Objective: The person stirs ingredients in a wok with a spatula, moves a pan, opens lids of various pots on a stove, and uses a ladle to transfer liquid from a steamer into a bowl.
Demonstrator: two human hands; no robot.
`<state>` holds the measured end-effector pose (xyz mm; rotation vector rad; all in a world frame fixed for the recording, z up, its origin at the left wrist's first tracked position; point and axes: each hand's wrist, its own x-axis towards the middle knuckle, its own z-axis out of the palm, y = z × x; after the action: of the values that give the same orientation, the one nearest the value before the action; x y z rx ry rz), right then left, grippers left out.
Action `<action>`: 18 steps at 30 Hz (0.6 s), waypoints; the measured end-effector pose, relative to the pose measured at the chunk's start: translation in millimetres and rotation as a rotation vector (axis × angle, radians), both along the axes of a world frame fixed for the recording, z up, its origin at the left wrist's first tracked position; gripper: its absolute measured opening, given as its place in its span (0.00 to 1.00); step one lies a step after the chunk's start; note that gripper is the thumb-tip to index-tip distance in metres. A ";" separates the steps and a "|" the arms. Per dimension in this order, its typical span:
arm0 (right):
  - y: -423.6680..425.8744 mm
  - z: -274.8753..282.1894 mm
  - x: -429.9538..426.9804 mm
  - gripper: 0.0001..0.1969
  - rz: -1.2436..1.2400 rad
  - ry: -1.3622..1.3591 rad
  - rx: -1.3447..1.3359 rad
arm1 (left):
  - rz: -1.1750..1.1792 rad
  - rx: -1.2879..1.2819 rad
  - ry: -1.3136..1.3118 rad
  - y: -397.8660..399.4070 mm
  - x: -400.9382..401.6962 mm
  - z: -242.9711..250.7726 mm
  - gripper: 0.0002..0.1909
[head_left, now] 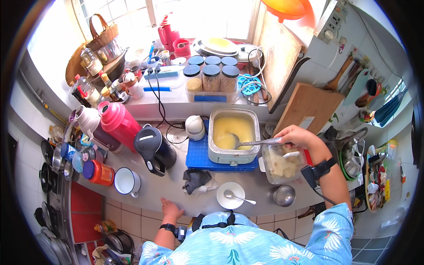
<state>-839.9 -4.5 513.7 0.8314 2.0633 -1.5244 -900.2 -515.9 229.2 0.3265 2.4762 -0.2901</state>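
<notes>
My right hand [294, 136] grips the handle of a metal ladle [258, 142]. The ladle's bowl dips into yellow liquid food [232, 127] inside a square electric cooker [233, 157], which stands on a blue plastic base [198, 155]. Below my right wrist is a clear lidded container [281, 167] with pale chunks in it. My left hand [171, 209] rests with spread fingers at the counter's front edge, holding nothing. Right of it, a white bowl [228, 202] holds a metal spoon [240, 198]. A dark cloth [197, 179] lies just in front of the cooker.
A dark electric kettle [154, 149], two thermos flasks [119, 121] and an enamel mug [126, 180] stand at left. A small steel bowl [285, 195] sits at right. Lidded jars [211, 79] fill the ledge behind, with black cables [162, 114] hanging nearby. A wooden cutting board [306, 106] leans at right.
</notes>
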 end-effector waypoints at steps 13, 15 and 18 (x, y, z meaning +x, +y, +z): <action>-33.9 -72.8 20.2 0.14 -0.396 0.180 -0.404 | -0.021 -0.012 -0.028 -1.0 -3.8 -1.9 0.51; -42.8 -79.6 22.6 0.15 -0.435 0.202 -0.423 | -0.044 -0.033 -0.041 -0.6 -4.2 -2.8 0.51; -55.4 -87.9 28.2 0.17 -0.424 0.311 -0.312 | -0.056 -0.047 -0.047 2.5 -4.1 1.2 0.51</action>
<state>-811.7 -60.0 425.8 1.0012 1.8463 -2.2623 -904.2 -513.4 230.4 0.3790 2.4125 -0.3593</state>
